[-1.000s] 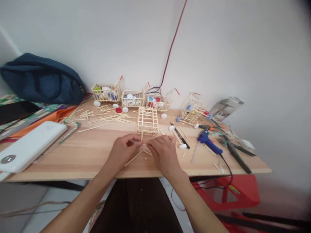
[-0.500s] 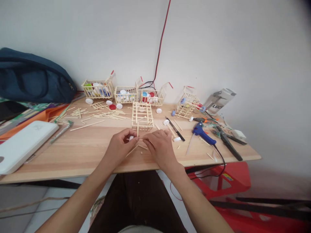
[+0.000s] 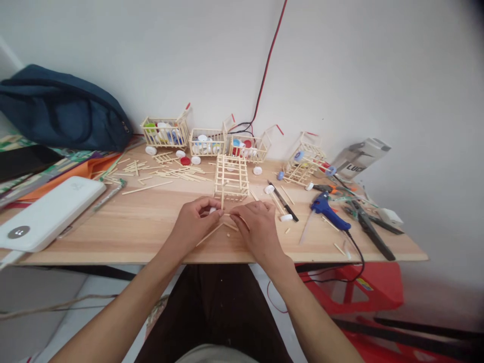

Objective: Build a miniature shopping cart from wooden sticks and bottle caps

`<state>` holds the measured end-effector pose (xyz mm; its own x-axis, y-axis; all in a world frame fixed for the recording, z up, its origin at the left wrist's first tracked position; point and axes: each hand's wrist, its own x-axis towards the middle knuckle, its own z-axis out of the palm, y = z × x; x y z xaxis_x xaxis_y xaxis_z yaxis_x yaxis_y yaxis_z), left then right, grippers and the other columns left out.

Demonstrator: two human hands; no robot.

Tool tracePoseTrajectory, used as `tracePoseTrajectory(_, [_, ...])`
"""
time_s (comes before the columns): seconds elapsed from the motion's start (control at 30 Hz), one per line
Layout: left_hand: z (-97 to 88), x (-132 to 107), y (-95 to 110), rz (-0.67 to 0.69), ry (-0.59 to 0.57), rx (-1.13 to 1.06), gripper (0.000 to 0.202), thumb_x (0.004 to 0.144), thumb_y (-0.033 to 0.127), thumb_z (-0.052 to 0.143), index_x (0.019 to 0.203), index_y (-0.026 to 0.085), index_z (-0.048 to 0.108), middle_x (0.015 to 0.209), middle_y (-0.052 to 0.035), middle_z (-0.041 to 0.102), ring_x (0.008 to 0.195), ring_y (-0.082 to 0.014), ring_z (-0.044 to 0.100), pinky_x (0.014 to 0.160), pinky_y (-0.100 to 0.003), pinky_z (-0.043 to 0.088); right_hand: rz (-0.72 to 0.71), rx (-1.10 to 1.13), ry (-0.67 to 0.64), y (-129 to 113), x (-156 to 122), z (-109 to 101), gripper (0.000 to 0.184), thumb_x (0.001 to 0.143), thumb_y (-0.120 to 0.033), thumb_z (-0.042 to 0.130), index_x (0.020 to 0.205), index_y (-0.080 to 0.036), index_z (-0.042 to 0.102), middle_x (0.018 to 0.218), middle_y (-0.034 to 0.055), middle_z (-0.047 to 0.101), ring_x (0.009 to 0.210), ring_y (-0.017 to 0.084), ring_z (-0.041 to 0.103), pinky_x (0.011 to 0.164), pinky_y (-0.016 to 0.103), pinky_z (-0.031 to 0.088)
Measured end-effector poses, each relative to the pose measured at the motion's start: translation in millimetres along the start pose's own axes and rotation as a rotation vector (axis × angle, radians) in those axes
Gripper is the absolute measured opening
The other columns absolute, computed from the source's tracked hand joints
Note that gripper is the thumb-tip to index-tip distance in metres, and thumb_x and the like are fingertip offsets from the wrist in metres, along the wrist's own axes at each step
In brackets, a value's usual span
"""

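My left hand is closed in a pinch on a thin wooden stick that points up from the fingertips. A white bottle cap shows beside those fingers, partly covered by them. My right hand is also closed, its thumb and forefinger pinching the end of a light stick piece close to the left fingertips; the fingers hide most of that piece. Just beyond both hands stands a small cart frame built of wooden sticks. Two loose sticks lie on the table below my fingers.
Several stick carts filled with bottle caps stand along the wall. Loose sticks lie at the left. To the right are a black pen, a capped axle, a blue glue gun and pliers. A white power bank lies left.
The camera view has shifted, so the table's contents appear farther right. My hands stay together in nearly the same pinching pose, the stick still upright.
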<state>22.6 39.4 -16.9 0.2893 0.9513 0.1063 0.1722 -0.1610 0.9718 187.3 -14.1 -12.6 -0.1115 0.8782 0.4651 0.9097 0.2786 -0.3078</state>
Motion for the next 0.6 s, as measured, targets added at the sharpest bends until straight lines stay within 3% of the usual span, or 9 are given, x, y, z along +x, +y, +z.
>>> tracePoseTrajectory(0.4, [-2.5, 0.3, 9.9, -0.136, 0.016, -0.179, 0.018, 0.066, 0.028, 0.072, 0.077, 0.014, 0.066, 0.073, 0.0000, 0.065, 0.067, -0.0120, 0.056, 0.065, -0.023, 0.043, -0.067, -0.068, 0.017, 0.5, -1.7, -0.6, 0.011, 0.091, -0.020, 0.060, 0.085, -0.022, 0.069, 0.082, 0.0021, 0.071, 0.084, 0.020, 0.056, 0.085, 0.038, 0.027])
tracePoseTrajectory(0.6, [-5.4, 4.3, 11.2, -0.073, -0.036, -0.086, 0.011, 0.069, 0.024, 0.067, 0.073, 0.015, 0.064, 0.071, 0.0007, 0.063, 0.066, -0.0115, 0.056, 0.064, -0.022, 0.043, -0.064, -0.082, 0.017, -1.2, -1.2, -2.9, 0.011, 0.091, -0.019, 0.060, 0.085, -0.022, 0.068, 0.080, 0.0021, 0.071, 0.084, 0.020, 0.056, 0.086, 0.038, 0.027])
